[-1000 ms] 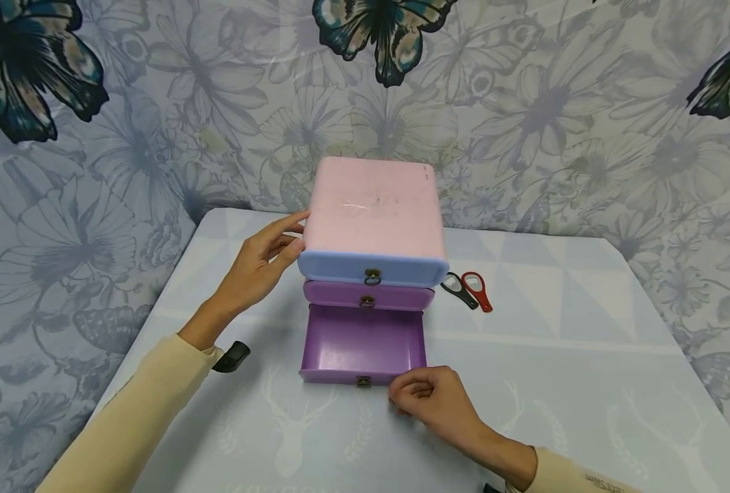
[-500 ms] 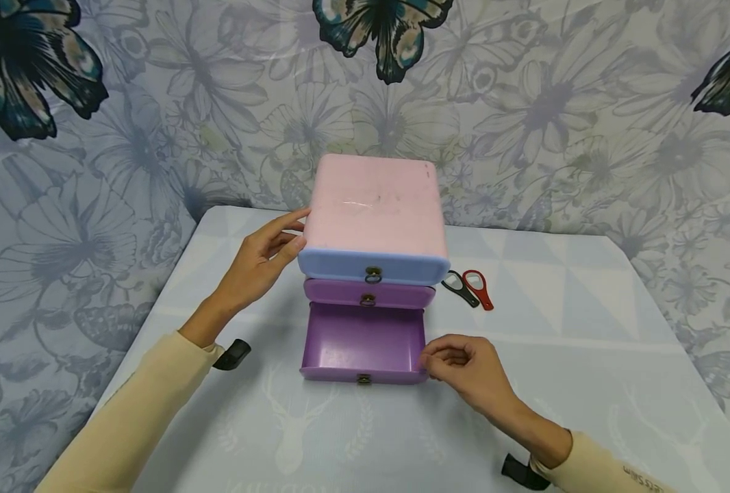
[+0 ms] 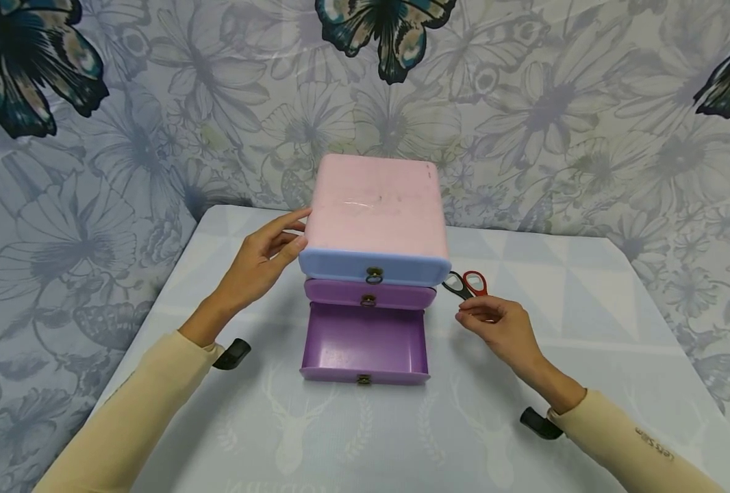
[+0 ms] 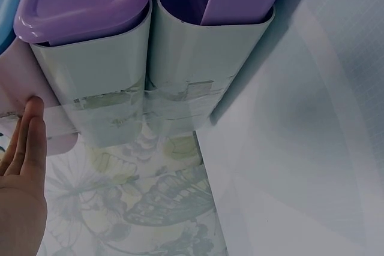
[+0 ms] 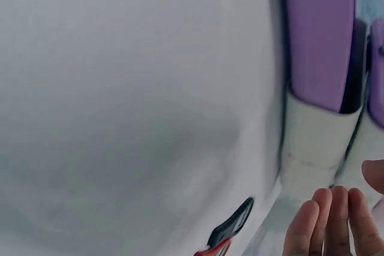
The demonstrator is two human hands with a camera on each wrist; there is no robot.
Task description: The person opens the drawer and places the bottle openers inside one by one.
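A small drawer unit with a pink top stands mid-table. Its blue top drawer and purple middle drawer are closed or nearly so. The purple bottom drawer is pulled far out and shows a bare inside. My left hand rests its fingertips against the unit's left side, fingers straight in the left wrist view. Right of the unit lie scissors with one black and one red handle, blades hidden behind it. My right hand hovers just in front of these handles, thumb and fingers apart in the right wrist view.
The pale patterned tabletop runs out to both sides of the unit. Behind it hangs a floral wall covering with butterfly shapes. Black straps with cameras sit at both wrists.
My right hand has left the front of the bottom drawer and moved up and right to the scissors. The drawer stays pulled out, and my left hand keeps its place.
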